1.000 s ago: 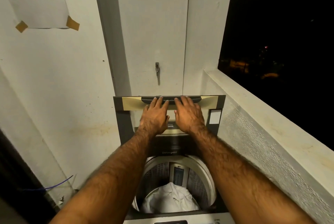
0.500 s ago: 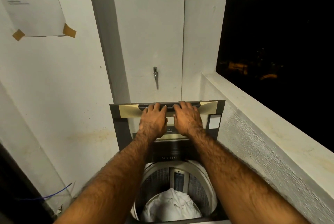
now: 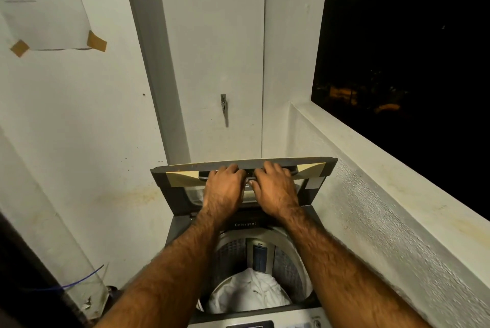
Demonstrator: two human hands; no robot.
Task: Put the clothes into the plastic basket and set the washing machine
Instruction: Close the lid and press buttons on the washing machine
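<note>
A grey top-loading washing machine (image 3: pixel 178 232) stands below me with its lid (image 3: pixel 311 168) raised and tipped a little toward me. My left hand (image 3: pixel 225 191) and my right hand (image 3: pixel 273 191) sit side by side at the lid's top edge. The fingers of both curl into the dark lid handle (image 3: pixel 250 173). White clothes (image 3: pixel 249 293) lie bunched at the bottom of the steel drum. A strip of the control panel (image 3: pixel 254 324) shows at the lower edge. No plastic basket is in view.
A white parapet wall (image 3: pixel 376 176) runs close along the machine's right side, with dark night beyond. Behind the lid is a white door with a small latch (image 3: pixel 224 105). A taped paper (image 3: pixel 42 4) hangs on the left wall, and a blue wire (image 3: pixel 82 280) trails at lower left.
The lid's top edge has come toward me from upright. My fingers, flatter on the lid before, now hook over the handle. The view has shifted slightly upward.
</note>
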